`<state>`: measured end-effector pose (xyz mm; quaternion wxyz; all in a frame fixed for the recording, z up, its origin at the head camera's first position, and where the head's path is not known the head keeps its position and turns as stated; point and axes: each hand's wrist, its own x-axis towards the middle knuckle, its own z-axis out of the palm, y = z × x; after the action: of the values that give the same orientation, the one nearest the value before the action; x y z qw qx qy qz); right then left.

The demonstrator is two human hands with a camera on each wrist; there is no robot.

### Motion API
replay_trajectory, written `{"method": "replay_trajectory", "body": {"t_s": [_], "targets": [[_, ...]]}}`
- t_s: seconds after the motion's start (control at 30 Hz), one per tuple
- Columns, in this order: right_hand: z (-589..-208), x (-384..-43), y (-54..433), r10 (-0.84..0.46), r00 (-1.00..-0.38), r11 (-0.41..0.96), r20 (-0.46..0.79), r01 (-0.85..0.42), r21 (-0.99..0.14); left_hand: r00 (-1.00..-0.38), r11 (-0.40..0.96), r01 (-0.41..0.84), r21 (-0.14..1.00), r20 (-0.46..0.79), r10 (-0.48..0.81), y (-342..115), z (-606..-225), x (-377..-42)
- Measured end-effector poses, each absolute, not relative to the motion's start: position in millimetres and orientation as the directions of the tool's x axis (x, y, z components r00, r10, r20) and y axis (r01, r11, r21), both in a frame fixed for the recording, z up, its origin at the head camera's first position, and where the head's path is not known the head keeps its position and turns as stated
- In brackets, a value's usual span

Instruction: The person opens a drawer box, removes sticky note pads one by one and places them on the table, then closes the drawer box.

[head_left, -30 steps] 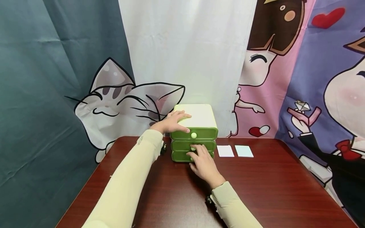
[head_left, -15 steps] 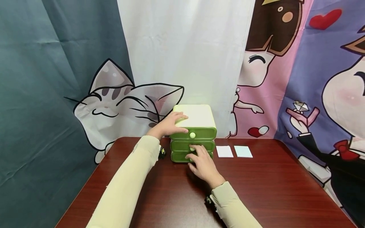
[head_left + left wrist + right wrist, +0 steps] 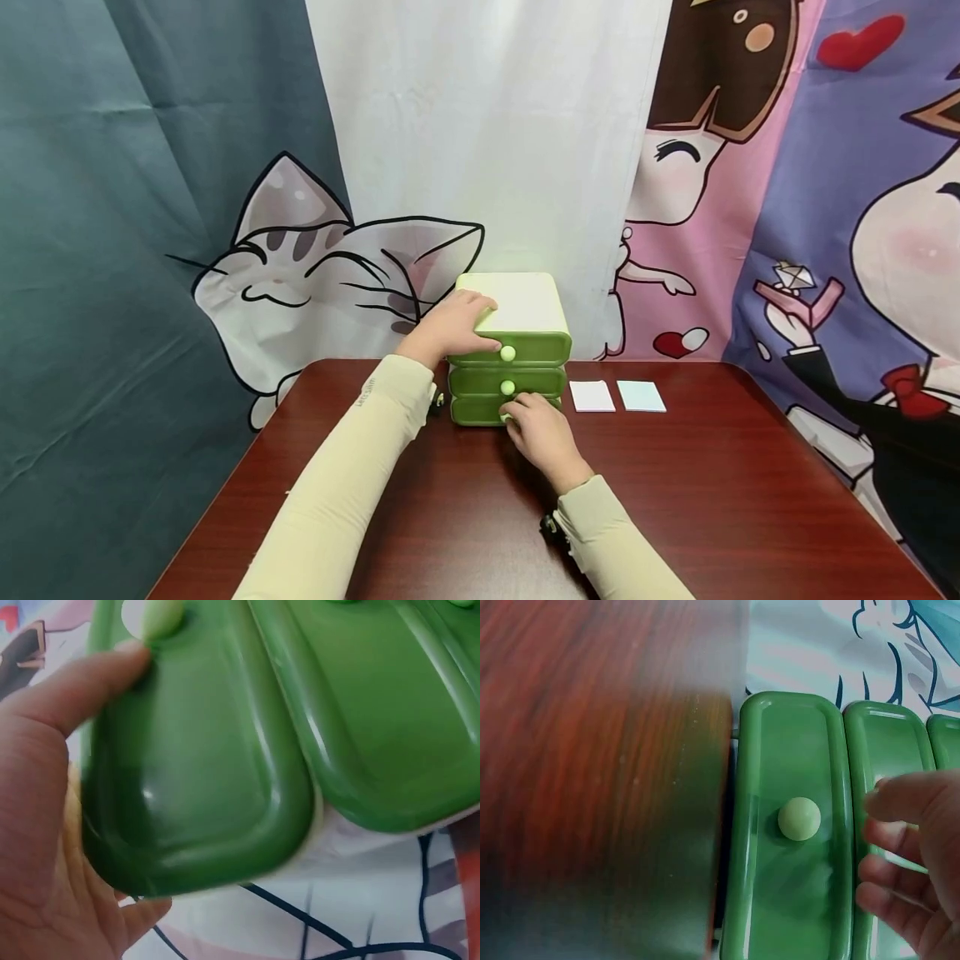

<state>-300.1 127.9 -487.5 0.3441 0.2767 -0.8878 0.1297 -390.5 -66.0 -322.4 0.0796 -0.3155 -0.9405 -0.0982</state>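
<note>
A small green drawer cabinet (image 3: 525, 300) with a cream top and three stacked drawers stands at the table's back edge. My left hand (image 3: 446, 327) grips its upper left corner, with the thumb across the top drawer (image 3: 202, 742) close to that drawer's round knob (image 3: 154, 616). Loosely bent, the fingers of my right hand (image 3: 543, 432) are at the bottom drawer (image 3: 476, 412) and partly cover its knob in the head view. In the right wrist view this bottom knob (image 3: 799, 819) shows free, beside the thumb and fingers. All drawers look pushed in.
Two small paper pads, one white (image 3: 592, 397) and one pale blue (image 3: 641, 397), lie right of the cabinet on the dark red-brown table (image 3: 720, 492). A printed cartoon curtain (image 3: 495, 150) hangs behind the table.
My right hand has shifted slightly down and drawn its fingers together, uncovering the middle knob. My left hand stays at the cabinet's corner.
</note>
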Motion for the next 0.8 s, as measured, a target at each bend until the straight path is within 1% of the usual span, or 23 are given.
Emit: {"method": "replay_trajectory", "body": {"t_s": [0.1,0.23,0.33,0.47,0.6,0.8], "targets": [[-488.7,-298.6,125.6,-0.364,-0.663,0.841,0.654,-0.535,-0.074,-0.781,0.789,0.611,0.069,0.216,0.586,-60.8,-320.5,-385.9],[-491.8,-298.2,122.6,-0.324,-0.778,0.872,0.539,-0.467,-0.150,-0.770,0.781,0.623,0.033,0.198,0.606,-56.3,-320.0,-381.6],[-492.8,-298.7,119.7,-0.310,-0.827,0.874,0.468,-0.441,-0.201,-0.751,0.767,0.642,-0.004,0.198,0.629,-53.6,-321.4,-380.2],[-494.8,-300.0,115.8,-0.292,-0.847,0.873,0.445,-0.426,-0.236,-0.741,0.763,0.645,-0.037,0.214,0.637,-50.6,-327.5,-379.7],[-495.2,-300.8,114.2,-0.274,-0.855,0.874,0.441,-0.413,-0.256,-0.752,0.780,0.622,-0.069,0.224,0.619,-48.1,-331.7,-378.0],[-493.3,-302.9,113.6,-0.251,-0.857,0.893,0.450,-0.384,-0.234,-0.752,0.789,0.601,-0.128,0.244,0.612,-43.9,-333.2,-375.4]]}}
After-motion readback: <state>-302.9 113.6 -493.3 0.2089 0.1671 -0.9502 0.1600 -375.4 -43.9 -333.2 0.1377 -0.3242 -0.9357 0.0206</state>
